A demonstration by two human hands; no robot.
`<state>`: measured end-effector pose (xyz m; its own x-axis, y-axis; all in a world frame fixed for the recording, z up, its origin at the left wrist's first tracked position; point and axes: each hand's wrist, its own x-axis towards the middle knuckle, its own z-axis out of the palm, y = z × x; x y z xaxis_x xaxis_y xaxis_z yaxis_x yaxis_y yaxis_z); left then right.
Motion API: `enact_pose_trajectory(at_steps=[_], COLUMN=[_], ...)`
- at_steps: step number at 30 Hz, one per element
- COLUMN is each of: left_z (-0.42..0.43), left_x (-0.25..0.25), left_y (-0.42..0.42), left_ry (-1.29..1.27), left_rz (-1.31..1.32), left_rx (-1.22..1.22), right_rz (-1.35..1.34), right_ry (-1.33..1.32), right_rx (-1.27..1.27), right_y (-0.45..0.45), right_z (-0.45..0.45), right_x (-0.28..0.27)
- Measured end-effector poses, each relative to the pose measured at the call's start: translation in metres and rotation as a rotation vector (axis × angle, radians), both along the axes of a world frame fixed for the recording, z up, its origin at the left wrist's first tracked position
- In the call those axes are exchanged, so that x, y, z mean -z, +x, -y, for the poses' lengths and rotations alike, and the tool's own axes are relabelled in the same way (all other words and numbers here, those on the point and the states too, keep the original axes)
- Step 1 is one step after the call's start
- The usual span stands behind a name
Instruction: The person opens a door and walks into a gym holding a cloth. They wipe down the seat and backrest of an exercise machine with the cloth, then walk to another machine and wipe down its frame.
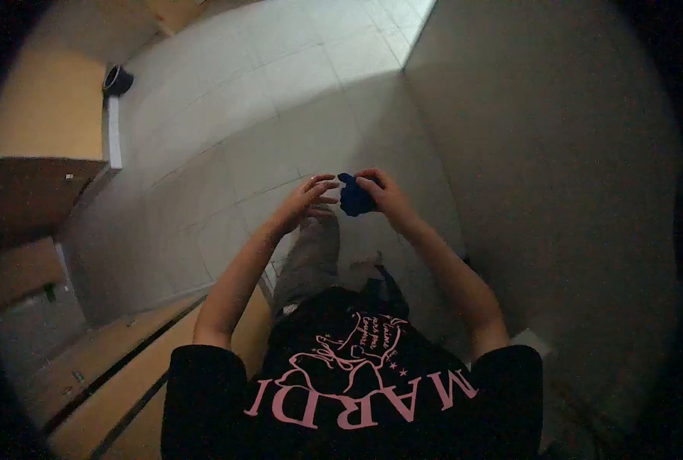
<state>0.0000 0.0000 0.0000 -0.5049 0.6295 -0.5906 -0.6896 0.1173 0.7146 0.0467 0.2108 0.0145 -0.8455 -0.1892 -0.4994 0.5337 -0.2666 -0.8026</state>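
A small dark blue bundle [356,197], crumpled like cloth or a plastic bag, is in the grip of my right hand [384,198]. Its exact kind is too dim to make out. Just left of it is my left hand [308,201], fingers stretched out and apart with nothing in them. A narrow gap shows between those fingertips and the bundle. Both hands are in front of my body, above the floor.
Pale floor tiles [226,161] stretch ahead. On the right rises a plain grey wall or panel [541,169]. Wooden furniture [42,107] stands at left, with a dark round object [117,81] by its corner. Wooden boards [150,391] are at the lower left.
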Motion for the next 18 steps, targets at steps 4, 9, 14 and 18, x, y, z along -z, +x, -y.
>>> enact_pose_trajectory(at_steps=[4, 9, 14, 18], left_z=[-0.076, -0.054, 0.005, 0.084], left_x=[-0.062, 0.032, 0.062, 0.077], left_y=[0.101, 0.017, -0.073, -0.169], left_ry=[0.106, 0.219, 0.107, 0.069], left_rz=[0.463, 0.284, -0.003, -0.053], left_rx=[-0.283, -0.407, -0.586, -0.683], right_rz=[0.322, 0.224, -0.136, -0.286], right_ry=[0.089, 0.171, 0.129, 0.297], right_rx=[-0.143, -0.259, -0.474, -0.544], right_y=[0.067, -0.040, -0.154, -0.269], right_z=[-0.046, -0.003, 0.051, 0.120], right_x=[-0.058, 0.009, 0.075, 0.079])
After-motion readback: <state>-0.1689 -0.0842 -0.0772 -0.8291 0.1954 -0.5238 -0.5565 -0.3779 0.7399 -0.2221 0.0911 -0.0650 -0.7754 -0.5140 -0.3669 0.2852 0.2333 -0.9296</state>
